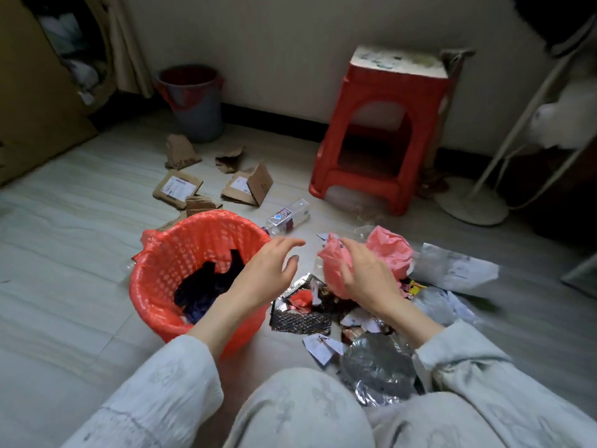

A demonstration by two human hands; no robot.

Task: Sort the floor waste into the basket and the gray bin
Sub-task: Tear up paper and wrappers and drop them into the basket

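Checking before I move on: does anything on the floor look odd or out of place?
A clear plastic bottle lies on its side behind the red-lined basket, apart from the wrapper pile. Torn cardboard pieces lie scattered short of the gray bin.

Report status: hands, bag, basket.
Right hand grips pink bag over the wrapper pile; left hand open beside basket. Bottle, cardboard not yet sorted. Gray bin far.

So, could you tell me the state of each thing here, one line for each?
Basket: upright, red liner, dark waste inside.
Gray bin: upright, open, red liner.
Pink bag: crumpled, held by right hand.
Left hand: open, holding nothing.
Bottle: lying on floor.
Stool: upright.
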